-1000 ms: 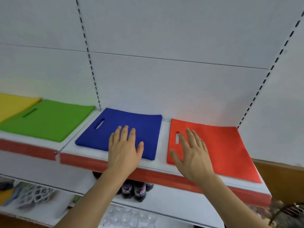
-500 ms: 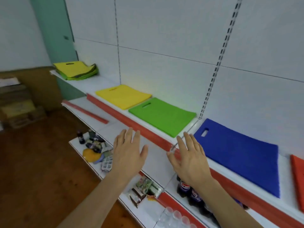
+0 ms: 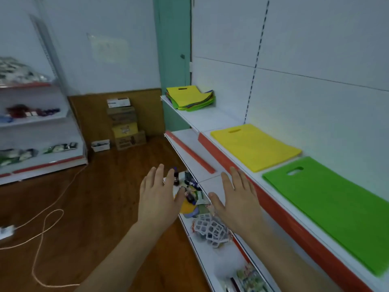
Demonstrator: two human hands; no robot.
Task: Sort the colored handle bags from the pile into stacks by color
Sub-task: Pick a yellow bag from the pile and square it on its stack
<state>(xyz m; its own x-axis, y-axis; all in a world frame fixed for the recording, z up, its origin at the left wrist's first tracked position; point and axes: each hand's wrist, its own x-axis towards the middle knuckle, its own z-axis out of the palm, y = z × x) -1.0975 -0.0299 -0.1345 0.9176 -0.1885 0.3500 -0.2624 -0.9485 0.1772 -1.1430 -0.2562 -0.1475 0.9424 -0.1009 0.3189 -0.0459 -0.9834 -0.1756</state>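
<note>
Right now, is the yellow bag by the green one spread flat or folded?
Spread flat: the yellow bag lies unfolded on the shelf, handle slot showing.

view swung left | hands off blue, red bags | pile now visible

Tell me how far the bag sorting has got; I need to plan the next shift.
Done so far: a yellow stack and a green stack lie sorted on the shelf. In hand: nothing; the left hand and right hand are open and empty. Left: the mixed pile at the shelf's far end, a yellow bag on top, awaits sorting.
</note>
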